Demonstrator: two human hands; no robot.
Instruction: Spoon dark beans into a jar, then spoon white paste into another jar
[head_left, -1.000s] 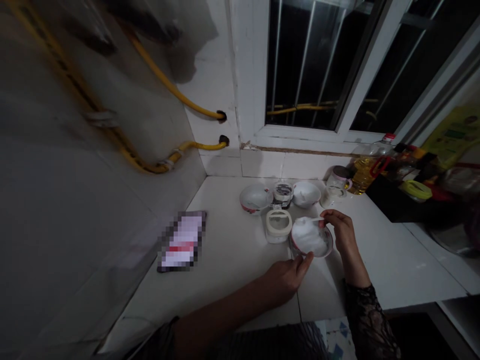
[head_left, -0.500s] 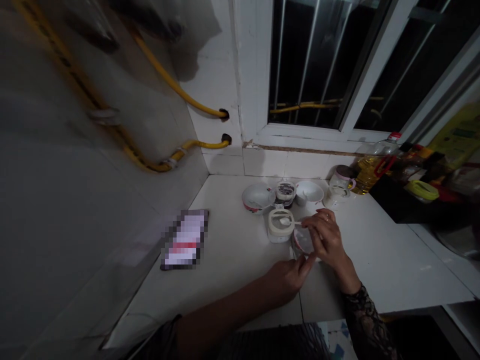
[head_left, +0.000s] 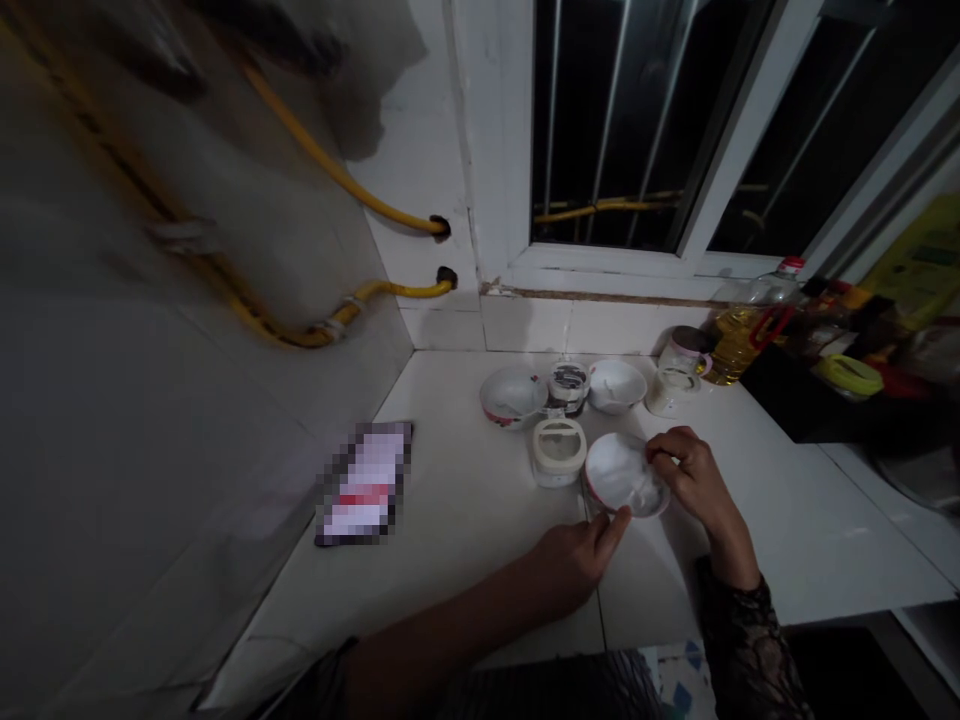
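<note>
Pinched at the near rim of a white bowl [head_left: 616, 468], my left hand [head_left: 585, 555] has its thumb and forefinger on the edge. Over the bowl's right side, my right hand [head_left: 694, 480] is closed on a small spoon, whose pale end is down in the bowl and partly blurred. White powder appears to lie in the bowl. Just left of it stands a square jar [head_left: 559, 450] with a cream rim. Behind are a second bowl [head_left: 514, 398], a small clear jar [head_left: 568, 388] with dark contents and a third bowl [head_left: 618, 386].
A phone [head_left: 365, 484] with a blurred screen lies on the counter [head_left: 465, 550] at left. At the back right are a glass jar [head_left: 673, 388], a mug [head_left: 690, 350], an oil bottle [head_left: 739, 335] and a black box [head_left: 795, 400] with condiments. Yellow pipes [head_left: 330, 170] run along the wall.
My right hand has moved right and down, carrying the spoon from above the square jar into the near bowl. My left hand stays at the bowl's rim.
</note>
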